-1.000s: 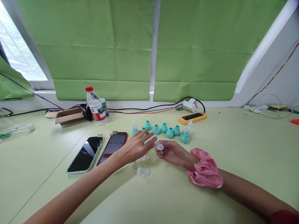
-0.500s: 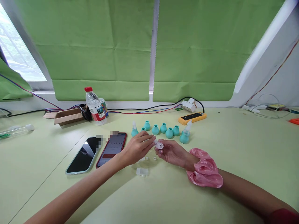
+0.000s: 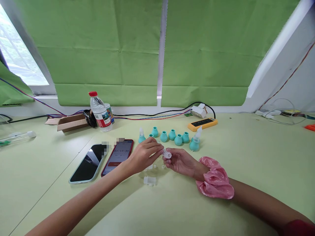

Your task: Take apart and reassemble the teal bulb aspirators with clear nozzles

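Note:
Between my two hands is a small translucent plastic tube piece (image 3: 167, 155), its open round end turned toward me. My left hand (image 3: 148, 153) pinches its left end with the fingertips. The thumb and fingers of my right hand (image 3: 180, 160) close on it from the right; a pink scrunchie (image 3: 214, 178) circles that wrist. Just below, on the table, lie a clear plastic cylinder (image 3: 150, 180) and several tiny white parts (image 3: 155, 166). Behind my hands stand several teal rubber bulbs (image 3: 163, 136). Clear nozzles top the left bulb (image 3: 141, 139) and the right bulb (image 3: 194, 145).
Left of my hands lie a dark-screened phone (image 3: 88, 164) and a red-cased phone (image 3: 118, 157) showing a timer. Farther back are a plastic bottle (image 3: 100, 113), a cardboard box (image 3: 72, 123) and a yellow power strip (image 3: 203, 124). Cables (image 3: 147, 114) run along the wall.
The plastic piece has shifted very slightly left and down in my fingers, and my right wrist has moved a little. The objects on the table stay where they were.

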`<action>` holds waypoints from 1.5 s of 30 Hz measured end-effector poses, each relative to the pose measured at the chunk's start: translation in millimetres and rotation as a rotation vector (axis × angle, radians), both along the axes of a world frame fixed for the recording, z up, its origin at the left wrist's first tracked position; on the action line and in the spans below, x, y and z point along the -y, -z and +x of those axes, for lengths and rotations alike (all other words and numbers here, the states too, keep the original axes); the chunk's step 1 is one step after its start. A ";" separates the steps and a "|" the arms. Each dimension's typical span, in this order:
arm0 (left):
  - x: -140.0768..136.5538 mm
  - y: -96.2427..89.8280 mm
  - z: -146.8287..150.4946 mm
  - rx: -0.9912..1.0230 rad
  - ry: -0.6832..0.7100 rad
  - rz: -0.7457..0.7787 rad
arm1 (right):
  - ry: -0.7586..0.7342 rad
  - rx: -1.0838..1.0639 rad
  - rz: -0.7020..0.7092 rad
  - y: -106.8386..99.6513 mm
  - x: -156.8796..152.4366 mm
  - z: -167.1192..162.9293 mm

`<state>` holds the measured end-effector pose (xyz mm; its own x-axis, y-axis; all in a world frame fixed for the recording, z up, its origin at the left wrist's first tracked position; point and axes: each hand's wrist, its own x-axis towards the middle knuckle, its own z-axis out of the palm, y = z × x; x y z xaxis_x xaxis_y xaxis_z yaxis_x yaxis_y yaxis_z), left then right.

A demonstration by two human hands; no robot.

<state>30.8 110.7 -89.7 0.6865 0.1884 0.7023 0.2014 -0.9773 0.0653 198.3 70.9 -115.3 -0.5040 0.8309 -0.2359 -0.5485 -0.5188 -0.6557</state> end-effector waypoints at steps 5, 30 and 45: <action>2.5 1.0 -2.9 -0.111 -0.063 0.103 | 0.018 -0.026 -0.003 -1.0 -0.1 0.4; 6.0 20.5 6.2 0.127 -0.021 -0.335 | 0.041 -0.021 -0.058 -2.5 0.6 -1.5; 1.3 19.6 3.8 0.178 -0.080 -0.171 | 0.043 0.029 0.095 10.7 -1.9 -1.2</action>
<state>34.6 109.4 -109.3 0.5328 0.3637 0.7641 0.2476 -0.9304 0.2701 197.1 72.8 -125.9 -0.4619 0.8706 -0.1692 -0.5490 -0.4305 -0.7164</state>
